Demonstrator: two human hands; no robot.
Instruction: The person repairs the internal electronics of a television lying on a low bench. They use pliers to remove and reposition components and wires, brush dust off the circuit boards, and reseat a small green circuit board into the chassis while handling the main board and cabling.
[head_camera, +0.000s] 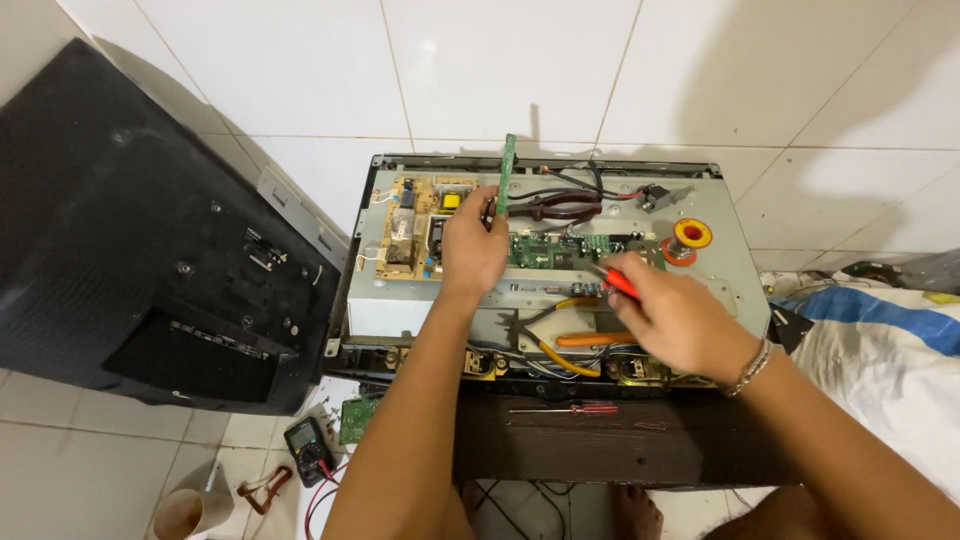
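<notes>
While the left hand (472, 245) pinches a narrow green circuit strip (507, 175) upright above the main board (560, 250), the right hand (672, 318), just beside it, grips a red-handled tool (618, 284), whose tip is best kept steady and its pressure light.

The left hand (470, 250) holds a narrow green circuit-board strip (507, 175) upright over the opened grey metal television chassis (700, 290); the right hand (680, 320) grips a red-handled tool (618, 283).
</notes>
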